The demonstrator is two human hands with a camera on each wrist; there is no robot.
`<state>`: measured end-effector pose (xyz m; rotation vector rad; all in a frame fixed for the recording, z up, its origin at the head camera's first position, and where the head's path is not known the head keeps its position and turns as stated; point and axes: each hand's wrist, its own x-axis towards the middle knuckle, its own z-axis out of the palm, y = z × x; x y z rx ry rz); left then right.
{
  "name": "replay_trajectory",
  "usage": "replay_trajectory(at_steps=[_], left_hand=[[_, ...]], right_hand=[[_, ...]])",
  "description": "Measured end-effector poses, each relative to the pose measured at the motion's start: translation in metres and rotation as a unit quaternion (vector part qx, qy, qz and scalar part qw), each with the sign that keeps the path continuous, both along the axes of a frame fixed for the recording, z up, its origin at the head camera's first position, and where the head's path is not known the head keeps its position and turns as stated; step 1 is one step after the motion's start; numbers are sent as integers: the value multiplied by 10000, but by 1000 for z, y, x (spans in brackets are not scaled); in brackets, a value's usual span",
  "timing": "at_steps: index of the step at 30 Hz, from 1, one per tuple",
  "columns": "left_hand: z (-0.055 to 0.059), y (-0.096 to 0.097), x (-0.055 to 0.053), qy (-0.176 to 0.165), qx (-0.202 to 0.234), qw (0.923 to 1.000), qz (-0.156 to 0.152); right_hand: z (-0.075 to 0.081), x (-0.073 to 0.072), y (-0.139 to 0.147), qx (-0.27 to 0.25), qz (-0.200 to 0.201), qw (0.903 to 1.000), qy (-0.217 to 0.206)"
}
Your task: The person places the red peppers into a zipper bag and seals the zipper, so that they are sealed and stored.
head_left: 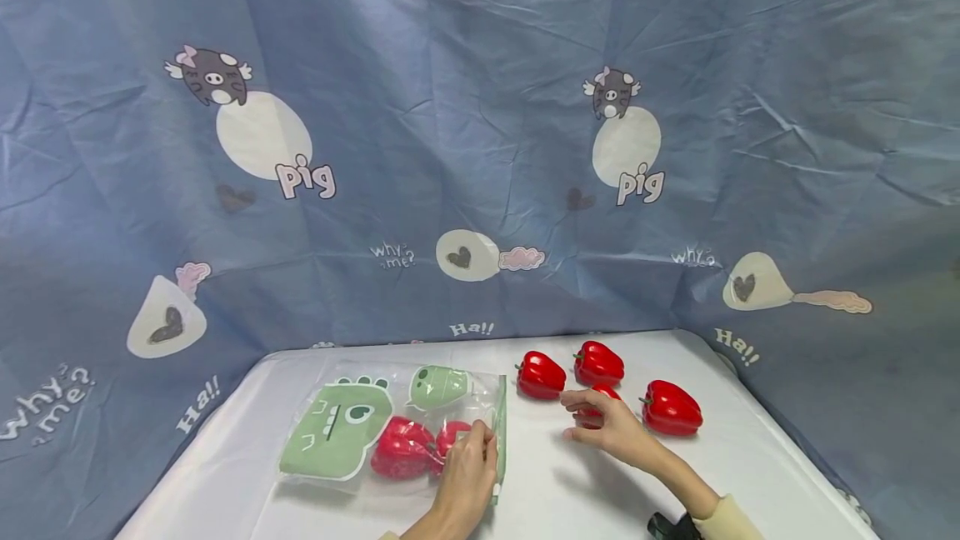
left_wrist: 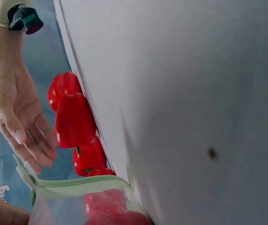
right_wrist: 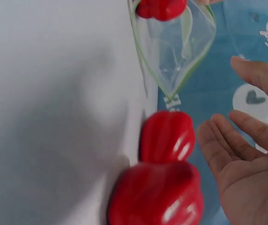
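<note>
A clear zip bag [head_left: 337, 432] with green cartoon prints lies on the table, two red bell peppers [head_left: 402, 448] inside. My left hand [head_left: 467, 473] pinches the upper layer of the bag near its green-edged mouth [left_wrist: 82, 187], which gapes in both wrist views. Several more red bell peppers [head_left: 671, 408] lie loose to the right. Over them hovers my right hand [head_left: 618, 436], thumb and fingers spread with nothing between them, partly hiding the nearest pepper [head_left: 600, 411]. In the right wrist view the palm of that hand [right_wrist: 251, 154] is beside two peppers [right_wrist: 167, 136], apart from them.
A white table [head_left: 555, 490] carries everything. Behind it hangs a blue curtain [head_left: 480, 148] with pig prints, which also falls along the table's sides. A dark wrist camera [head_left: 671, 526] is strapped at my right sleeve [head_left: 726, 519].
</note>
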<state>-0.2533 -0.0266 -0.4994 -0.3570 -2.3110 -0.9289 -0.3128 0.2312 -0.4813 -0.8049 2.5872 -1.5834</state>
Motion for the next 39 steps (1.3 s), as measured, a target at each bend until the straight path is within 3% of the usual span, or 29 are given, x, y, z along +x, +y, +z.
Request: replay_trajectory(at_steps=[7,15,18,22,24,39], left_hand=[[1,-1,-1,-277,68,9994,-195],[1,-1,-1,-239,66,9996,-135],[0,0,-1,-251,70,9996,-143],[0,0,0,-242,78,9995,-172],[1,0,0,-215,65,9996,-168],[1,1,0,-181,49,9998,-80]], right_hand=[[11,2,21,94,-540,9984,-171],[18,4,41,132,-961,9953,-27],[27,11,41,113,-1141,9934,40],[23,10,46,72,-1377,9902,231],[13,4,51,107,-1528,9876,356],[-18,-3,48,508,-2233,9734,3]])
